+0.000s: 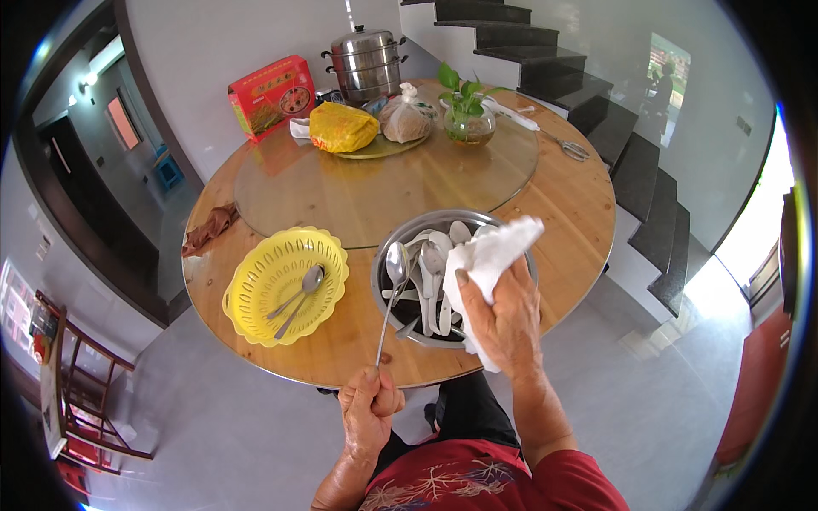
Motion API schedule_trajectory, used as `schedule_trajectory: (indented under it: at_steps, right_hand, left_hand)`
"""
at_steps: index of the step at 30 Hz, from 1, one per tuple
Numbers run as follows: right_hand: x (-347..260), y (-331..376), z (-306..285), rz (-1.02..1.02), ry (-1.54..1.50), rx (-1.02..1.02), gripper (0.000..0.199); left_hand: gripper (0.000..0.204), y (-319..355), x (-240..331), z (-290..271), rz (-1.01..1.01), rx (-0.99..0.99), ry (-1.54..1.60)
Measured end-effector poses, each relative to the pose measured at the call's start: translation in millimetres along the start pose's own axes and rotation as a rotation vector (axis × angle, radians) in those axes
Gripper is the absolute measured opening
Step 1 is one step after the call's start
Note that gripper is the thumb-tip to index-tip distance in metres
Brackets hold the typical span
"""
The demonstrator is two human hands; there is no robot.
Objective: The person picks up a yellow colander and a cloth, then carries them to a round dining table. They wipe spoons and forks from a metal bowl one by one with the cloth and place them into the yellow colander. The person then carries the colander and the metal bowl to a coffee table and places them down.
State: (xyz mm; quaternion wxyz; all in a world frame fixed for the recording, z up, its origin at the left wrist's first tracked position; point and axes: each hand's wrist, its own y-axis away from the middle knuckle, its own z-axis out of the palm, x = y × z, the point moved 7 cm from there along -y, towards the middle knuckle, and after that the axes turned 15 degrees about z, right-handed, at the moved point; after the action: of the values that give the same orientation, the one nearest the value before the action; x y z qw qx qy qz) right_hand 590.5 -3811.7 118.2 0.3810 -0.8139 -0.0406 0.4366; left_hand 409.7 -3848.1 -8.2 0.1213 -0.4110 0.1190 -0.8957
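Observation:
My left hand grips the handle end of a long metal spoon, its bowl raised over the rim of a round metal basin. My right hand holds a white cloth over the basin's right side, just apart from the spoon's bowl. The basin holds several white and metal spoons. To its left stands a yellow plastic colander with two metal spoons lying in it.
The round wooden table carries a glass turntable with a yellow bag, a tied sack, a plant in a glass jar, a steel steamer pot and a red box. A brown rag lies left; stairs rise behind.

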Motion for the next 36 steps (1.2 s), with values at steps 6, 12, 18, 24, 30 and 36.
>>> schedule_trajectory:
  at_steps: [6, 12, 18, 24, 30, 36]
  right_hand:
    - [-0.3, -18.3, 11.1, 0.362, -0.702, -0.076, 0.056]
    - [1.9, 10.9, 97.6, 0.692, -1.221, -0.302, 0.025]
    - [-15.1, 54.2, 110.1, 0.481, -0.685, -0.503, 0.032]
    - [8.1, 75.1, 117.4, 0.523, -0.742, -0.565, 0.02]
    - [10.3, 30.0, 117.4, 0.763, -1.135, -0.502, 0.021]
    - [5.3, 66.6, 130.7, 0.446, -0.704, -0.686, 0.022]
  left_hand:
    - [0.027, 10.2, -11.9, 3.1, -0.163, -0.043, 0.174]
    - [0.03, 10.7, -16.1, 9.6, -0.204, -0.009, 0.249]
    - [0.025, 0.0, -14.7, -5.5, -0.139, 0.072, 0.205]
    - [0.024, 0.1, -11.2, -20.9, -0.032, 0.109, -0.196]
    - [0.031, 7.5, -16.4, -10.2, 0.052, -0.044, -0.299]
    - [0.027, -7.3, -5.2, -30.2, 0.148, 0.168, -0.317]
